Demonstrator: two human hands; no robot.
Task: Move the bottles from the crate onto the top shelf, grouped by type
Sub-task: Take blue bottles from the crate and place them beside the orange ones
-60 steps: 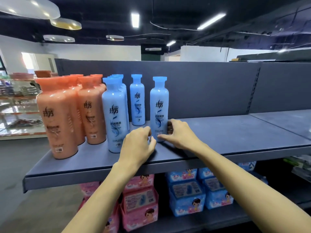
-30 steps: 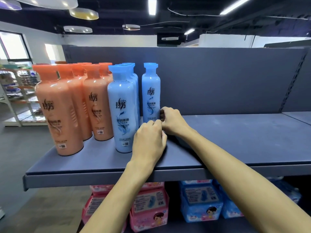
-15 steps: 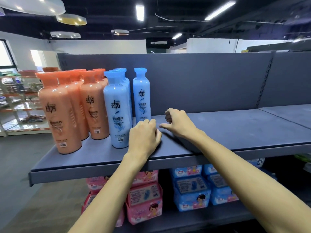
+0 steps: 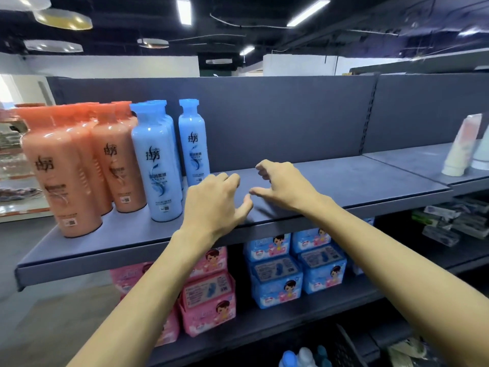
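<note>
Both grips have drawn back from the blue bottles (image 4: 161,165) since half a second ago. The left grip (image 4: 214,200) and the right grip (image 4: 284,184) now hang over the front half of the top shelf (image 4: 357,181). Their fingers are loosely curled and hold nothing, with the thumb tips near each other but apart.

The shelf is matte dark grey, with an upright back panel (image 4: 277,115) of the same colour. At its left end stand the orange bottles (image 4: 60,176) in rows. The blue ones are just to their right, all upright, and one of them (image 4: 194,144) sits alone nearer the panel. From there open grey surface runs right to the seam with the neighbouring shelf, where a pale tube (image 4: 459,147) leans.

The front lip runs unbroken below both wrists. Beneath it, a lower shelf carries pink packs (image 4: 209,300) and blue packs (image 4: 280,282). At the bottom edge a dark crate (image 4: 344,343) shows a few bottle tops (image 4: 289,358). Overhead are a black ceiling and strip lights (image 4: 184,10), and at the left a grey floor.
</note>
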